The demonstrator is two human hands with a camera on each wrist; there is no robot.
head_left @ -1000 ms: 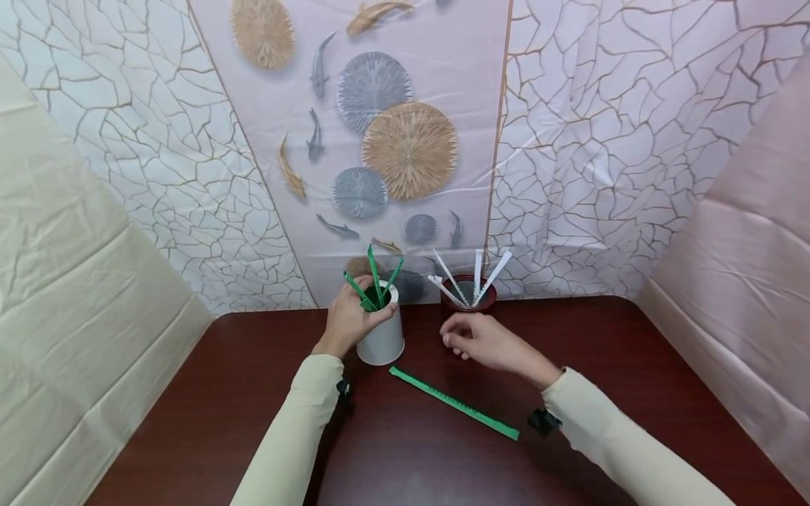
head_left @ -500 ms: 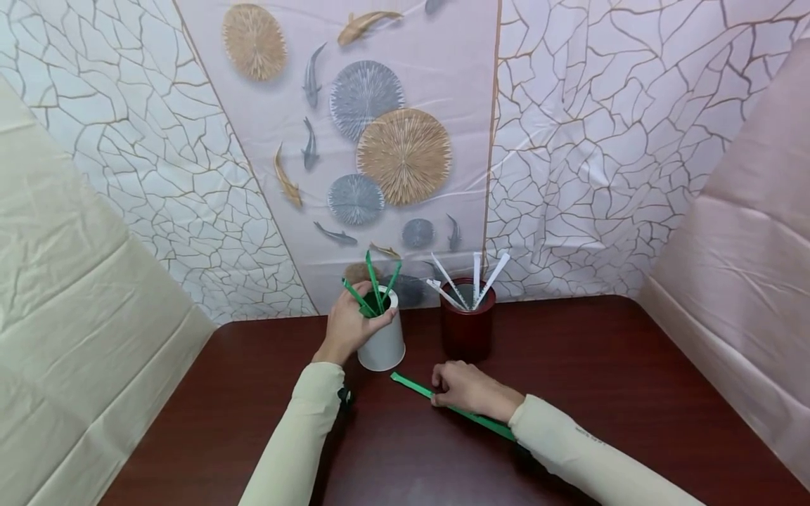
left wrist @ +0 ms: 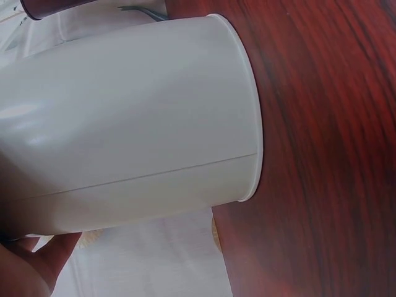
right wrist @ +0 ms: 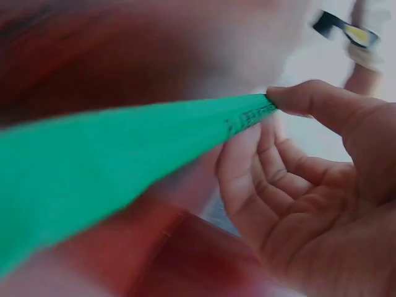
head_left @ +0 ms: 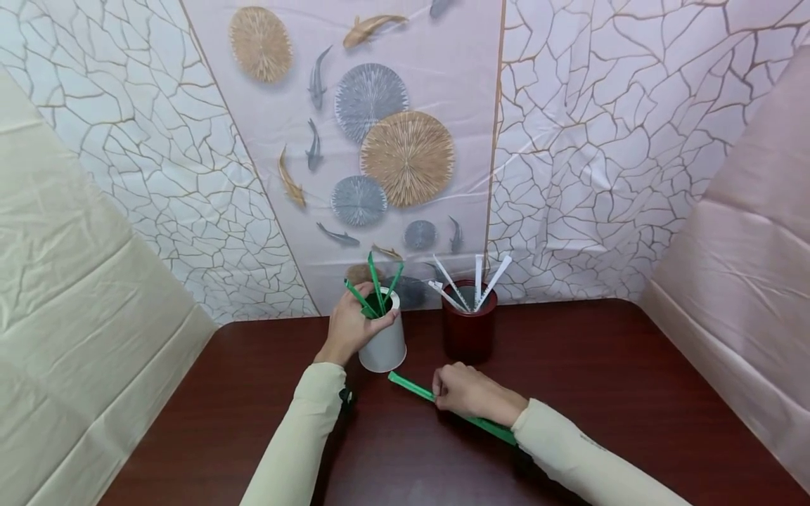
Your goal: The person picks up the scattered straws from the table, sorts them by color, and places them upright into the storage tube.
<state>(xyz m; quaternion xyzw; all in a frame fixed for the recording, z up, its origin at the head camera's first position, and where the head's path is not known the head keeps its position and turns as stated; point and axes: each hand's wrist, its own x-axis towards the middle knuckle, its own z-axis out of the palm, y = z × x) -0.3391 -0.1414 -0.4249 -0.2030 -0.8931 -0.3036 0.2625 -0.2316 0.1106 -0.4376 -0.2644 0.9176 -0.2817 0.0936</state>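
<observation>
My left hand (head_left: 351, 323) grips the rim of a white cylindrical can (head_left: 382, 348), which stands upright on the table. Several slim green stick packets (head_left: 375, 281) lean out of its mouth. In the left wrist view the can (left wrist: 142, 111) fills much of the picture, and only part of the hand (left wrist: 37, 266) shows. My right hand (head_left: 471, 393) pinches a long green stick packet (head_left: 411, 386) near its middle, over the table in front of the cans. Close up in the right wrist view, thumb and fingertips (right wrist: 278, 96) hold this packet (right wrist: 124, 154), which carries dark print.
A dark red cylindrical container (head_left: 468, 334) stands to the right of the white can, with several white stick packets (head_left: 477, 281) upright in it. The dark wooden table (head_left: 392, 457) runs back to a patterned cloth backdrop (head_left: 405, 154); plain cloth hangs at both sides.
My right hand has come down from in front of the red container to the green packet on the table and now pinches it. The left hand keeps its grip on the white can.
</observation>
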